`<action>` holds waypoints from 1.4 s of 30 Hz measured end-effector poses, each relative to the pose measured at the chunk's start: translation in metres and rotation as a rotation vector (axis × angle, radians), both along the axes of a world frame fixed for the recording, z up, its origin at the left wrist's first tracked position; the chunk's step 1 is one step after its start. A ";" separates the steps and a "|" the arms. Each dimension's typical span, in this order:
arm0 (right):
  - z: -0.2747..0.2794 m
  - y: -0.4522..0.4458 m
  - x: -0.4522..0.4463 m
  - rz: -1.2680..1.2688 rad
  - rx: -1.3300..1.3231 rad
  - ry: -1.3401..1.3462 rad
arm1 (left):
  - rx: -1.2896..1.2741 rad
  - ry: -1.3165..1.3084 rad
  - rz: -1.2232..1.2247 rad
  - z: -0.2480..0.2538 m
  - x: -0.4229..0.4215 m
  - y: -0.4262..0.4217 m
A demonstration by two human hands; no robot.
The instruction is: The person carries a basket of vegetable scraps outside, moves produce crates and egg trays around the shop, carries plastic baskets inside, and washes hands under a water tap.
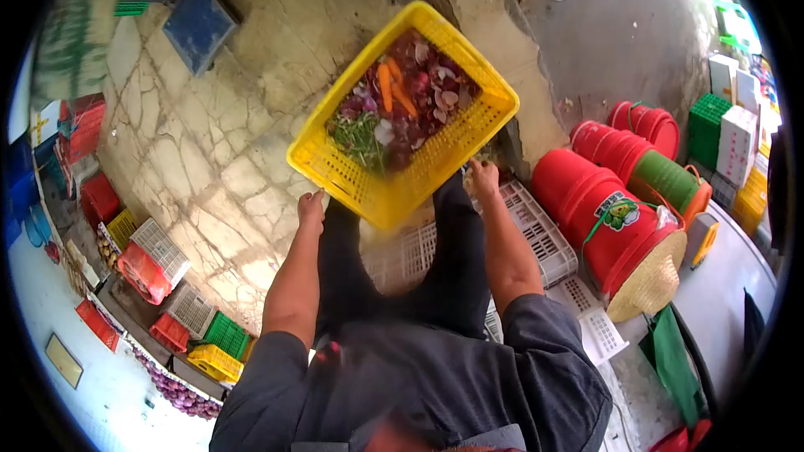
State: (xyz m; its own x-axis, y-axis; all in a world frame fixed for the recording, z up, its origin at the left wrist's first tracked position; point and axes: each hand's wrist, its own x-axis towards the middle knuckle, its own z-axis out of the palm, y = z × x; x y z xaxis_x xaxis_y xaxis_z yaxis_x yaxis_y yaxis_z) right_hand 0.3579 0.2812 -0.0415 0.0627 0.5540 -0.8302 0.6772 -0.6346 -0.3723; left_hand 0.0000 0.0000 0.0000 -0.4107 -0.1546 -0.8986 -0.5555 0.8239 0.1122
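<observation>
A yellow plastic crate (pixel 381 201) is tilted in front of my knees. My left hand (pixel 311 206) has its fingers closed at the crate's lower left edge. At the lower right edge, the fingers of my right hand (pixel 483 177) close on the crate too; its fingertips are partly hidden. Inside lie several carrots (pixel 386 88), a layer of purple onion pieces and skins (pixel 435 105), and a heap of thin green trimmings (pixel 360 141). The crate's near corner is blurred.
White slatted crates (pixel 536 230) sit beneath and beside my legs. Red buckets (pixel 586 201) lie on their sides at the right, with a straw hat (pixel 646 278) at one end. A blue platform (pixel 199 27) stands on the stone-paved floor (pixel 201 142) at the upper left.
</observation>
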 end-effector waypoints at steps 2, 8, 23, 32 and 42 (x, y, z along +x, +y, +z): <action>0.001 -0.032 -0.010 -0.140 -0.113 0.059 | -0.082 0.068 0.148 0.055 -0.002 -0.011; -0.131 -0.005 -0.005 -0.498 0.030 0.278 | 0.116 0.087 0.384 -0.119 0.014 0.028; 0.016 -0.005 -0.041 -0.628 0.230 0.344 | 0.171 0.331 0.591 -0.037 0.025 0.048; 0.023 0.023 0.081 -0.873 0.322 0.339 | 0.277 0.353 0.362 0.012 0.094 0.149; 0.003 0.139 0.212 -0.764 0.546 0.218 | 0.555 0.063 -0.123 -0.062 0.219 0.314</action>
State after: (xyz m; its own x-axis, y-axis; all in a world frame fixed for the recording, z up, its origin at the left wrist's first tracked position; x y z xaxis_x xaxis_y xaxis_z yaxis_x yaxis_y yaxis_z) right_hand 0.5703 0.4200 -0.0389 0.4416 0.7409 -0.5061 0.0341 -0.5775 -0.8157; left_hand 0.2187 0.3136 -0.0616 -0.4516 0.3857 -0.8046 -0.4371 0.6906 0.5763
